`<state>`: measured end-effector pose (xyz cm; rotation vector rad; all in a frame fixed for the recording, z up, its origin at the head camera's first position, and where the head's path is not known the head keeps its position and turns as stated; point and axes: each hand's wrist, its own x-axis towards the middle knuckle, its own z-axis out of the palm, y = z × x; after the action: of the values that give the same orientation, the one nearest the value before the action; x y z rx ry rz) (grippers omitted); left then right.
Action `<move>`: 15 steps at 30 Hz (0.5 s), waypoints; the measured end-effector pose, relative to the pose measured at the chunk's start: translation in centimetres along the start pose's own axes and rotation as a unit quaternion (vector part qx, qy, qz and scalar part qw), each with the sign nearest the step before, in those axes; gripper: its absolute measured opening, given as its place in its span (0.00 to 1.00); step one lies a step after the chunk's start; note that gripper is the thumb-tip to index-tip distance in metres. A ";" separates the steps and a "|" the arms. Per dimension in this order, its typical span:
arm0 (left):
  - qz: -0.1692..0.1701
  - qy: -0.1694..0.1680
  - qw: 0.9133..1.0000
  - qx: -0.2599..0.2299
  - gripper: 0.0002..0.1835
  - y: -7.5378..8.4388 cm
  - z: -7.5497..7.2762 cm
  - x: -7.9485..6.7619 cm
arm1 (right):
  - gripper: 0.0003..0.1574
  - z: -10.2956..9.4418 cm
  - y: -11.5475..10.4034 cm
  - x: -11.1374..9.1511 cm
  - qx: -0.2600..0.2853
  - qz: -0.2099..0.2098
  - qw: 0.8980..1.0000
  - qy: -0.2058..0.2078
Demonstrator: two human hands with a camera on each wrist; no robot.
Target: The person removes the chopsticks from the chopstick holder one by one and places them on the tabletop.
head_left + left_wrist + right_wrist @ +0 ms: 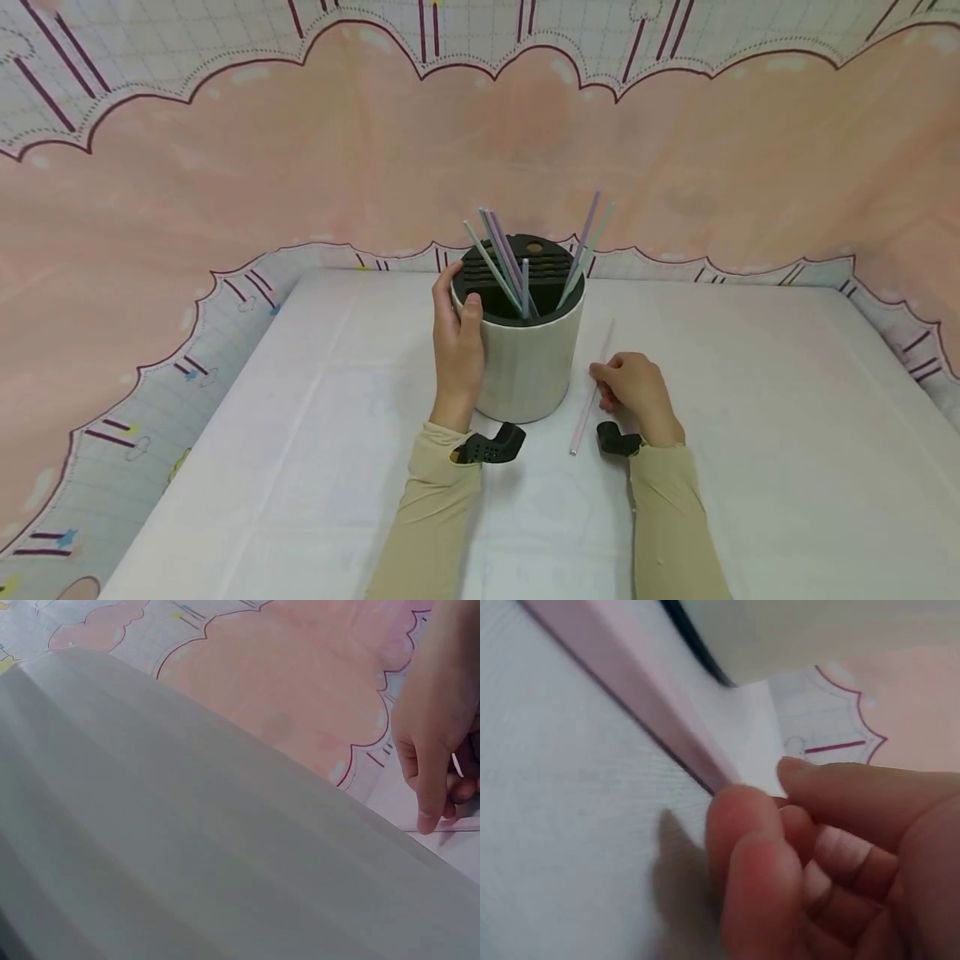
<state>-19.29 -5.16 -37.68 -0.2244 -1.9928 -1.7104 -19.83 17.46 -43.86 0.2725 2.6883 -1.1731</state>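
A round, off-white utensil holder [525, 371] with a black slotted top stands upright on the table. My left hand [459, 346] grips its left side, thumb at the rim. Several straws stand in its open front part: green and purple ones leaning left, a short bluish one [526, 287] at the front, and a purple straw [587, 233] with a green straw [592, 246] leaning right. To the right of the holder, my right hand [633, 385] pinches a pink straw [582, 425] about midway, low over the table. Ribbed holder wall [187, 810] fills much of the left wrist view.
A white cloth covers the table [787, 433]. Behind and to the left hangs a pink and white patterned curtain [262, 183], meeting the table's far edge close behind the holder. Black wrist cameras [491, 446] sit on both wrists.
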 end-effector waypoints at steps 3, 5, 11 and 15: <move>-0.003 0.001 1.000 -0.003 0.27 0.2 -0.1 0.0 | 0.19 -0.3 -0.3 0.0 0.015 -0.018 1.000 0.013; -0.003 0.002 1.000 -0.008 0.26 0.5 -0.2 0.0 | 0.19 -0.6 -0.7 0.0 0.039 -0.044 0.998 0.037; -0.007 0.004 1.000 -0.018 0.26 3.3 -0.4 -0.5 | 0.22 -1.2 -2.4 -0.4 0.144 -0.128 0.972 0.133; -0.004 0.006 1.000 -0.020 0.26 3.8 -0.5 -0.7 | 0.21 -1.1 -4.0 -1.1 0.197 -0.176 0.941 0.212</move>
<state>-16.88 -4.73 -34.59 -0.2191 -1.9544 -1.7541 -19.92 15.44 -40.05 0.1069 2.9161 -1.9700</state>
